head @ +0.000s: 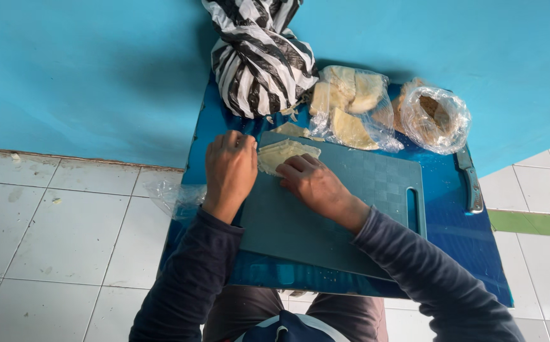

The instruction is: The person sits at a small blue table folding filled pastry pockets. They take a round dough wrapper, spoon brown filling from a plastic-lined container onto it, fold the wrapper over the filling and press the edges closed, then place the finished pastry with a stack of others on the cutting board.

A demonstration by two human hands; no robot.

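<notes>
Both hands down on the teal cutting board (345,209), close together but not touching each other. Left hand (229,170) sits knuckles-up at the board's far-left corner, fingers curled under; can't tell if it grips anything. Right hand (315,183) lies flat, fingertips pressing the near edge of a pale yellow flat sheet (284,154) — thin, looks like a stack of dough-like wrappers, can't confirm. Sheet lies on the board's far-left part, between the two hands, touching both or nearly so. Dark long sleeves on both arms.

Board rests on a glossy blue table (465,247), slot handle at its right end. Crumpled clear plastic (173,196) hangs off the table's left edge. Knife (471,180) lies along the right edge, well apart from the hands.

Further back: another pale piece (291,129) just beyond the board. Clear bag of pale yellow chunks (351,104) behind it, second clear bag with brownish contents (433,117) to its right. Black-and-white striped bag (259,57), knotted, at the far-left corner against the blue wall (85,69). White floor tiles (53,228) to the left.
</notes>
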